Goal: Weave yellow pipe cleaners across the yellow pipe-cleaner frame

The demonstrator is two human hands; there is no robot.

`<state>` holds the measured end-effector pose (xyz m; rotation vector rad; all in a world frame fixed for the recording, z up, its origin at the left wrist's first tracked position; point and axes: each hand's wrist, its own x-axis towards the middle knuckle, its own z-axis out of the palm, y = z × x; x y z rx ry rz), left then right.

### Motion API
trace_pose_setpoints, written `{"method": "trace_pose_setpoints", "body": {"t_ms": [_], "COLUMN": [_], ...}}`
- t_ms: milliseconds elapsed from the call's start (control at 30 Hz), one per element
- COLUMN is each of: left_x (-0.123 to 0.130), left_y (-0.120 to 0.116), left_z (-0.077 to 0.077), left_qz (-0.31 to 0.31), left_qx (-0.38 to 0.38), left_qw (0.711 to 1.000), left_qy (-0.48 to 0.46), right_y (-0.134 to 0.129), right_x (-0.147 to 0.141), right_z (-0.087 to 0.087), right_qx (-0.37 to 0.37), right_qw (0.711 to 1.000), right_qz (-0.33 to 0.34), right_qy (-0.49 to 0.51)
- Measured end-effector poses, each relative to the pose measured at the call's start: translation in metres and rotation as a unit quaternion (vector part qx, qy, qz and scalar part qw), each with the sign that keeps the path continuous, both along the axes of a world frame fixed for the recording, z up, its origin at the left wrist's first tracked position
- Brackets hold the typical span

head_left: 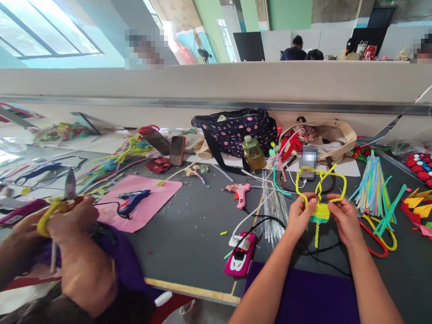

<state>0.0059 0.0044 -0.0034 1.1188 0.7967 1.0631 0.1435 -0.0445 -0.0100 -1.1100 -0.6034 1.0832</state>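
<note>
A yellow pipe-cleaner figure (322, 209) with two wide loops on top, a green band below and a stem hanging down is held up over the dark table. My left hand (301, 214) pinches its left side at the base of the loop. On the other side, my right hand (343, 218) grips the right edge between thumb and fingers. Beneath the hands lie black cables. Just right of my right hand are scissors with red and yellow handles (375, 246).
A co-worker's hands (76, 216) hold scissors and yellow material at left. Pink glue gun (240, 193), magenta power strip (241, 258), silver wires (274, 211), pastel pipe cleaners (374, 189), an oil-coloured bottle (254, 155) and bags (236, 130) stand around. A blue glue gun (131, 202) rests on pink paper (148, 191).
</note>
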Motion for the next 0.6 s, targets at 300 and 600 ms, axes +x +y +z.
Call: {"method": "trace_pose_setpoints", "body": {"t_ms": [300, 600], "left_x": [0.0103, 0.0067], "left_y": [0.0011, 0.0038], "left_z": [-0.0038, 0.0011], "left_qz": [0.051, 0.005], "left_qx": [-0.178, -0.224], "left_qw": [0.964, 0.955], "left_qy": [-0.190, -0.193], "right_y": [0.0024, 0.0025], "right_x": [-0.0032, -0.0055], "right_z": [-0.0052, -0.0038], "right_qx": [0.009, 0.010], "right_qw": [0.999, 0.999], "right_qz": [-0.040, -0.037], "right_qy": [-0.015, -0.014]}}
